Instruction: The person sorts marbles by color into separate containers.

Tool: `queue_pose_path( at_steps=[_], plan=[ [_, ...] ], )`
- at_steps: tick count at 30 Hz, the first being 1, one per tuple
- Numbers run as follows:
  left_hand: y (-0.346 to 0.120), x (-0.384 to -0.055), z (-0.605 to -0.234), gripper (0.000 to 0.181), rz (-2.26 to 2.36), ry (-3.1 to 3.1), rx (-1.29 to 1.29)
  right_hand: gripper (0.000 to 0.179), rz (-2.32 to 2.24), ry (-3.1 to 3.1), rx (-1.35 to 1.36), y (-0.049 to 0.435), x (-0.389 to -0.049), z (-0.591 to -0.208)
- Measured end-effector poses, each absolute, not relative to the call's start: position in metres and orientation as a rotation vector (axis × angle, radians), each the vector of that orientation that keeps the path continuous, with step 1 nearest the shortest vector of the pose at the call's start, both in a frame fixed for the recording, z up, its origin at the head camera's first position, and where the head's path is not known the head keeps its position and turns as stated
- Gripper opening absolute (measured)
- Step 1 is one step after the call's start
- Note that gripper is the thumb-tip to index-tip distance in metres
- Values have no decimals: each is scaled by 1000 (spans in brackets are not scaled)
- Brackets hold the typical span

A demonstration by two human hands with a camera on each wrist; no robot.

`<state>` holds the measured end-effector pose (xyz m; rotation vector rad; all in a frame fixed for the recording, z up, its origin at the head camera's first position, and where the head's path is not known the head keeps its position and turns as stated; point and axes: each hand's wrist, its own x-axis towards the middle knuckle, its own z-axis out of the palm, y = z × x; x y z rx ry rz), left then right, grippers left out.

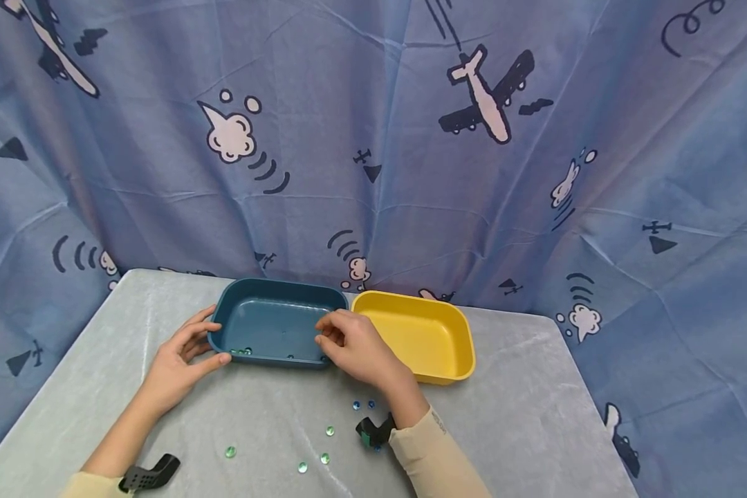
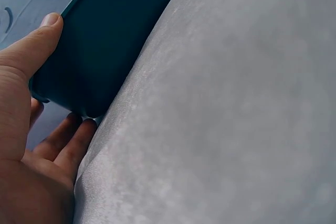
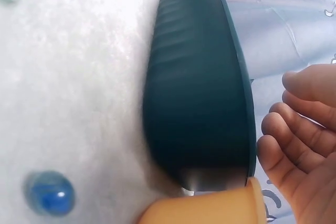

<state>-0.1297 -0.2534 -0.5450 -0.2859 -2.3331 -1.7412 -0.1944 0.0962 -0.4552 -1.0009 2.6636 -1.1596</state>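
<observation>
My left hand (image 1: 173,370) holds the left end of a dark teal plastic tray (image 1: 274,315). In the left wrist view its thumb (image 2: 47,35) lies on the tray's rim, and the other fingers reach round the corner below. Several small glass beads (image 1: 243,351) lie inside along the tray's front wall, greenish ones at the left. Over the tray's right end hovers my right hand (image 1: 360,346), its fingers loosely bent. The right wrist view shows these fingers (image 3: 283,156) beside the rim with nothing visible between them.
A yellow tray (image 1: 417,335) stands against the teal tray's right side, partly behind my right hand. Green glass beads (image 1: 325,458) and blue glass beads (image 1: 357,405) are scattered on the grey cloth-covered table (image 1: 523,415) in front. A blue printed curtain (image 1: 324,138) hangs behind.
</observation>
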Motion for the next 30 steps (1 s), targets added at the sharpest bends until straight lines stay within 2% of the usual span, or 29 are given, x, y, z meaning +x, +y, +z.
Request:
queue_pose_path(
  at_steps=[12, 30],
  plan=[
    [-259, -130, -546, 53, -1736, -2334, -294, 7, -1190, 2670, -1103, 109, -169, -456],
    [-258, -133, -548, 54, -1758, -2350, -285, 13, -1080, 2535, -1007, 133, -128, -469]
  ],
)
